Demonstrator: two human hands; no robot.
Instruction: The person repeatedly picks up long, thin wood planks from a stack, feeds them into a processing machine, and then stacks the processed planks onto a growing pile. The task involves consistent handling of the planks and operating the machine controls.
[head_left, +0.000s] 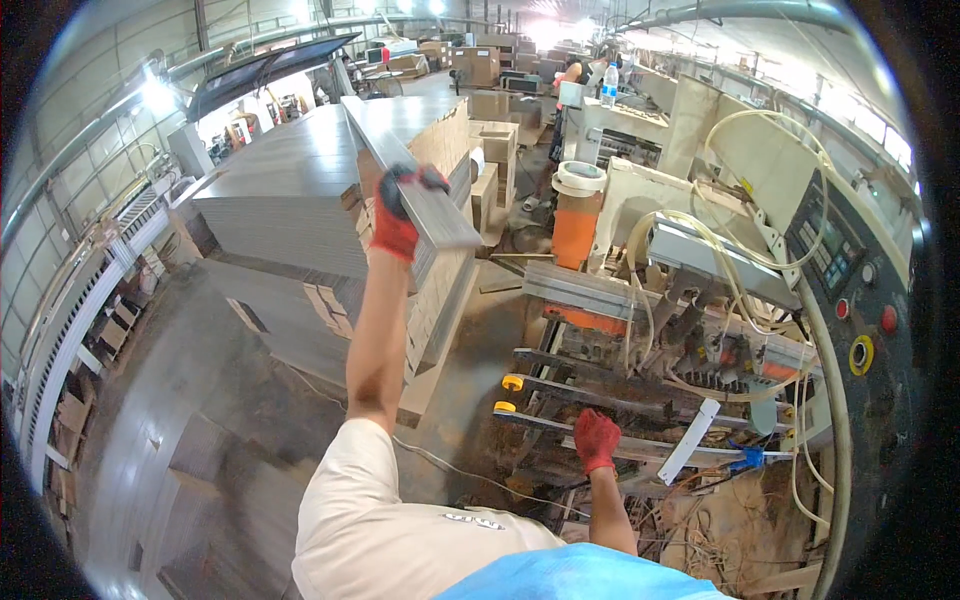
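1. Grey plank (415, 170): a long, narrow, flat board, grey on its broad face with a paler edge. It is held raised above the near corner of the plank stack (290, 200). Its long axis runs from the near end, just right of the grip, up and away to the left toward the far end of the stack.
2. Right hand (597, 440), nearest the viewer: in a red glove, it rests palm down on a metal rail (640, 448) at the near edge of the machine (700, 330). The fingers (600, 428) lie curled over the rail. Whether they clamp it or only lean on it cannot be told.
3. Left hand (398, 215), farther out at the end of a straight, raised arm: in a red and black glove, it is closed around the plank close to the plank's near end. Most of the board's length therefore lies beyond the grip, on the far side. The left hand alone carries the plank; the right hand is well apart from it, low and to the right.
4. Plank stack: a broad block of like grey boards in flat layers, below and left of the raised plank, with lower steps of boards at its near edge.
5. Machine: a cream-coloured body with pale hoses, an orange cylinder (575, 225) at its left end and a control panel (840, 260) on its right edge.
6. Background: further stacks, cardboard boxes and a person at work, well beyond the machine's far edge.
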